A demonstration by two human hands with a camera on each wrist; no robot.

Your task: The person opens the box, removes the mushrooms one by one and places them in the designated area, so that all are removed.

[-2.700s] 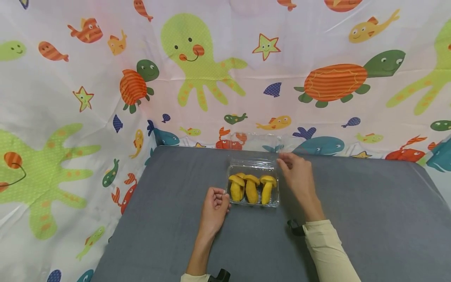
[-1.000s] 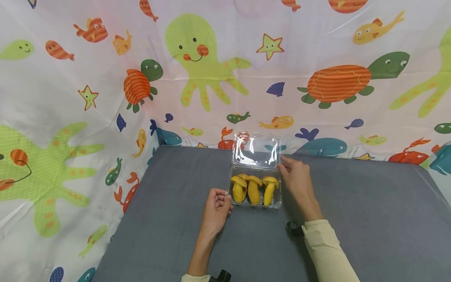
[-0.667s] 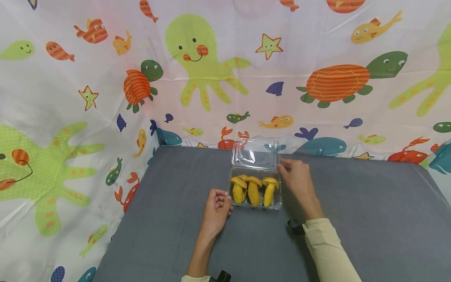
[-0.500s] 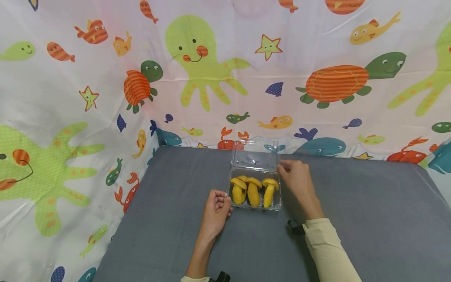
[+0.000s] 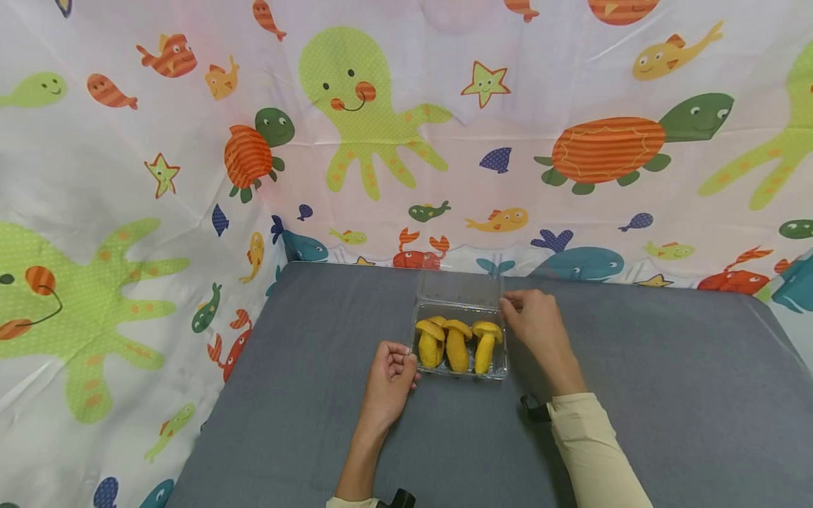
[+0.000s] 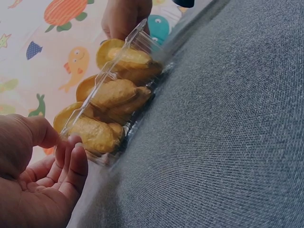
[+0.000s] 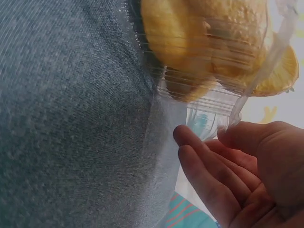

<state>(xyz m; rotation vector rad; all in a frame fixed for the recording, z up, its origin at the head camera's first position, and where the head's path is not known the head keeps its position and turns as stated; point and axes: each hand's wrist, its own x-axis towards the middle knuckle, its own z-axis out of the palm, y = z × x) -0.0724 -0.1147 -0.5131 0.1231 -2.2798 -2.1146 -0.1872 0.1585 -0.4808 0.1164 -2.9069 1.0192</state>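
A clear plastic clamshell box [image 5: 460,375] stands on the grey cloth, its lid [image 5: 459,286] laid back on the far side. Inside lie several yellow mushrooms [image 5: 457,346], stems toward me. My left hand [image 5: 389,381] pinches the box's rim at the near left corner between thumb and index finger; in the left wrist view the other fingers of this hand [image 6: 42,166] are loosely curled. At the far right corner, by the hinge, my right hand [image 5: 540,324] grips the rim. The right wrist view shows that hand's thumb [image 7: 242,135] on the rim, fingers below it.
The grey cloth [image 5: 660,395] covers the table around the box. A white curtain [image 5: 394,85] printed with sea animals hangs behind the table's far edge and along the left. Dark straps with cameras sit at both wrists.
The lid has tipped farther back and now looks much flatter. My right hand has shifted slightly toward me along the box's right side. The left hand keeps its hold; the mushrooms have stayed put.
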